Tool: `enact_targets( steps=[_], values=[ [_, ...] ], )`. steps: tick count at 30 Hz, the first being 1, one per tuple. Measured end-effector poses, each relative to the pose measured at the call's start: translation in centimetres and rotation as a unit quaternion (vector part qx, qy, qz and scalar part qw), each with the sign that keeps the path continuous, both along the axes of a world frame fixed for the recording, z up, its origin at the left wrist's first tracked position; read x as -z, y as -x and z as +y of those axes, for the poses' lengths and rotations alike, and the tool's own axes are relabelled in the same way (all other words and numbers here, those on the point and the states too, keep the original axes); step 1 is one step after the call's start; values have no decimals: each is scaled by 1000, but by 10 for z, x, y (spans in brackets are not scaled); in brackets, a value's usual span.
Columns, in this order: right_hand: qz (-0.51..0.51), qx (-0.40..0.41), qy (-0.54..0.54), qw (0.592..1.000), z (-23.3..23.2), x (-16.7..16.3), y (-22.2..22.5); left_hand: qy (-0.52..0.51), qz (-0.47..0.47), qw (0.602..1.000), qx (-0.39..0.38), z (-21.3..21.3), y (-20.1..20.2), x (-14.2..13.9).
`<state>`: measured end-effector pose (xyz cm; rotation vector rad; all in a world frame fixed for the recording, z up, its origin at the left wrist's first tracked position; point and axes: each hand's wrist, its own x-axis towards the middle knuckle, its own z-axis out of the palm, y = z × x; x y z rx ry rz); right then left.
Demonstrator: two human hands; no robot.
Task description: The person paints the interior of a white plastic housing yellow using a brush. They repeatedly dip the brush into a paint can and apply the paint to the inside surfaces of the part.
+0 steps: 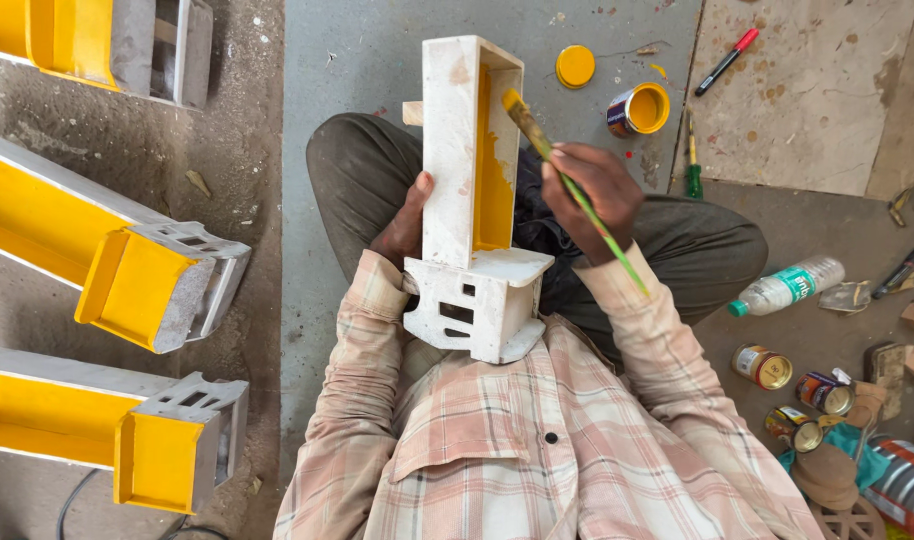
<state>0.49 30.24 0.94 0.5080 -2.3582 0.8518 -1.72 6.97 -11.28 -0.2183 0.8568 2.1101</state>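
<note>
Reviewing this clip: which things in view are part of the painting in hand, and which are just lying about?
In use:
- white channel piece, steadied by the left hand
- paintbrush, held in the right hand
- open tin of yellow paint and its lid

Lying about:
- red marker
- screwdriver
- plastic bottle
- small tins
- yellow-painted pieces

Open yellow paint tin w/ blue-white label up top; green-labelled clear bottle, small tins at right.
</note>
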Motion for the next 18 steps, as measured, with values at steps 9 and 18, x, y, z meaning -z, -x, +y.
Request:
enact_targets(
  steps=[9,18],
  values=[
    [-9,-16,-104,994,-12,16,32,9,-5,1000,9,-4,9,0],
    [5,-43,-152,987,-12,13,37,-19,8,1000,20,-7,12,0]
  ],
)
